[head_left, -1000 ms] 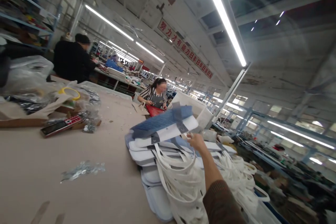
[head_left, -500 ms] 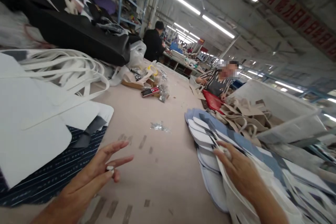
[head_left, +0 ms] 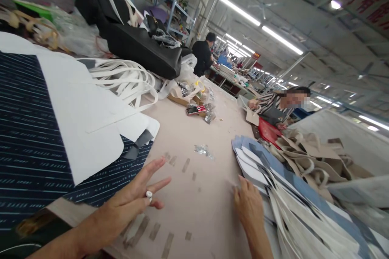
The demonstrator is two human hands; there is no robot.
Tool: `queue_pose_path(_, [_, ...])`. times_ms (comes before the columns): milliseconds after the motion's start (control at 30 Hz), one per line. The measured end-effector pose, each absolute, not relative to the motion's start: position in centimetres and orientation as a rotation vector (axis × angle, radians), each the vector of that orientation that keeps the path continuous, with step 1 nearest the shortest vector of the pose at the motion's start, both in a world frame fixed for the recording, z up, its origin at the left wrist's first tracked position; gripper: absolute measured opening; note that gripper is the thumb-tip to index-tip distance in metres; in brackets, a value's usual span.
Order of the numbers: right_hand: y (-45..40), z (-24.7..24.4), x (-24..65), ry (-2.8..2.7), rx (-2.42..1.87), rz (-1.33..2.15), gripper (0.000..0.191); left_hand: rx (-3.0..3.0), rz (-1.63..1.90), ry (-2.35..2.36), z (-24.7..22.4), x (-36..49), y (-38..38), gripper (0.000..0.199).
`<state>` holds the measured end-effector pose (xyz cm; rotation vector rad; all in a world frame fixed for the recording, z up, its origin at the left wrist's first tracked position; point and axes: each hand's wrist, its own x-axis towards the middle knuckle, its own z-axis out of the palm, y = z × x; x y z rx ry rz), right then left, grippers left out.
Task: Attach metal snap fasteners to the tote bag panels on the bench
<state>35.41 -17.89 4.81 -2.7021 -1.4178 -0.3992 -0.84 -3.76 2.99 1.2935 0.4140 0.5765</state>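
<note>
My left hand [head_left: 139, 198] is over the near left part of the table, index and middle fingers stretched out. A small white piece [head_left: 148, 195] sits at its thumb tip, pinched against the fingers. My right hand [head_left: 249, 202] is low at the left edge of the stacked blue and white panels [head_left: 249, 170], fingers slightly bent and thumb a little apart. Nothing shows in it. Long white straps [head_left: 291, 210] lie on the stack, right of this hand. Small silvery pieces [head_left: 203, 151] lie on the table between and beyond my hands.
White panels [head_left: 75, 117] and dark printed fabric [head_left: 27, 129] cover the left, with looped white straps [head_left: 130, 77] behind. A red phone [head_left: 196, 109] lies farther back. At right stands a bin [head_left: 358, 190] with beige pieces. A person in stripes sits beyond the table.
My right hand has let go of the white straps and moved off them to the stack's left edge. The view has turned left; my left hand keeps its pose.
</note>
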Motion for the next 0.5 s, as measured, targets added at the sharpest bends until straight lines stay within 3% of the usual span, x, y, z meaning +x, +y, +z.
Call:
queue_pose_path(200, [-13.8,8.2,22.1,-1.784,-1.529,0.606,0.026,1.271,0.447,0.423,3.1,-1.1,-4.4,0.08])
queue_pose_path(333, [-11.6,6.9,17.4,-1.919,-1.08,0.753,0.035,1.326,0.354,0.449,3.5,-2.3,-4.0,0.096])
queue_pose_path(500, [-10.0,1.2,17.4,-1.9,-0.911,0.744,0.021,1.334,0.209,0.374,6.1,-3.9,-3.0,0.098])
